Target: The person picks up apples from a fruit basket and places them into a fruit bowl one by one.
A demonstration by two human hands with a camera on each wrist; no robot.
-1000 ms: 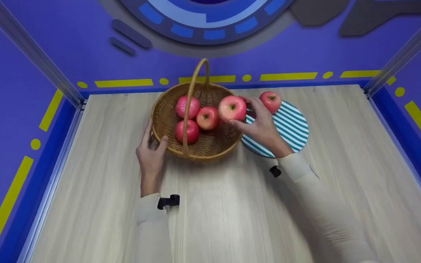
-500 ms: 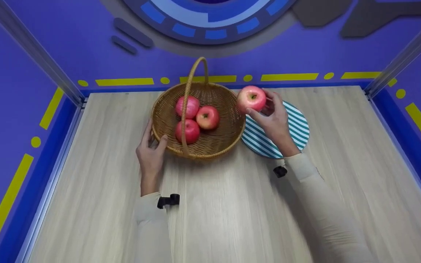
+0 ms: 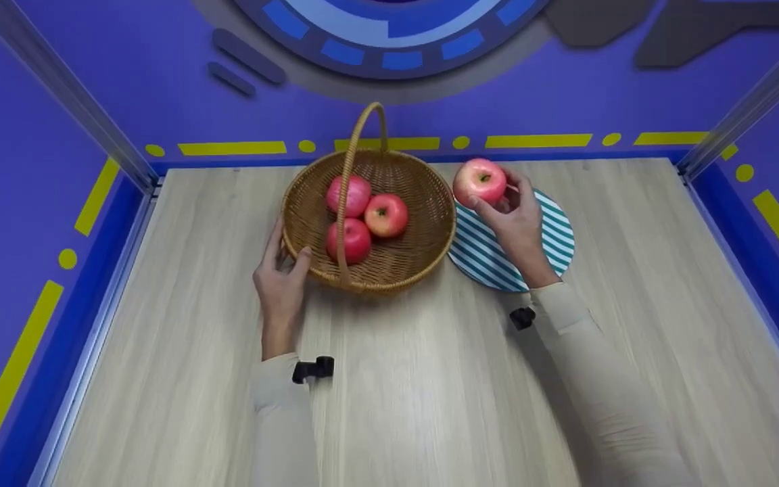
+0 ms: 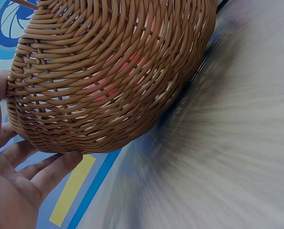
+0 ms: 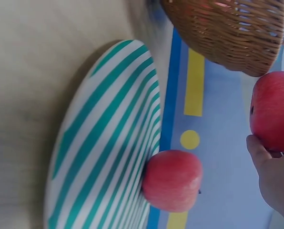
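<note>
A brown wicker basket (image 3: 423, 257) with a tall arched handle holds three red apples (image 3: 386, 215). My left hand (image 3: 280, 291) grips its left side, thumb at the rim; in the left wrist view the fingers (image 4: 61, 169) reach under the woven wall. My right hand (image 3: 521, 226) holds another red apple (image 3: 481, 182) between thumb and fingers, above a round plate with green and white stripes (image 3: 484, 260). One more apple (image 5: 173, 180) rests on that plate in the right wrist view; the hand and held apple hide it in the head view.
A light wooden table (image 3: 396, 392) lies under everything. Blue panels (image 3: 538, 101) with yellow marks stand at the back and both sides. The plate sits just right of the basket.
My right hand has moved right with its apple, from over the basket's right rim to above the striped plate. My left hand has kept its grip on the basket.
</note>
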